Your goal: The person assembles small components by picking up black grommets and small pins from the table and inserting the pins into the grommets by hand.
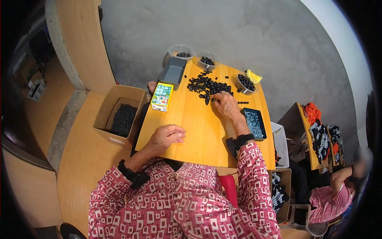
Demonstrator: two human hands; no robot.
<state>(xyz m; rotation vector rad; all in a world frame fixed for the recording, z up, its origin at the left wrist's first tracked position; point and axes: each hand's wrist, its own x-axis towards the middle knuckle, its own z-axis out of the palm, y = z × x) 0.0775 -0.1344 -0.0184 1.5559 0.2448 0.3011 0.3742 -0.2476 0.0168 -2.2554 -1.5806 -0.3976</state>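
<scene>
On the yellow wooden table (191, 137), a loose heap of small round black parts (207, 85) is spread out. At the near edge of the heap my right hand (228, 106) is closed, its thumb and fingertips pinched around a small black piece that they mostly cover. My left hand (169, 137) rests by the table's near left edge, its fingers loosely stretched and holding nothing. A short dark strip (243, 102) lies just right of my right hand. Beside my right wrist stands a black tray (261, 136) filled with small clear or bluish pieces.
Clear bowls of black parts (245, 83) stand along the far side, one beside a yellow cloth-like piece (254, 76). A grey tray (173, 71) and a yellow-green box (162, 96) sit left. A cardboard box (137, 95) stands on the floor. Another person (332, 201) sits at right.
</scene>
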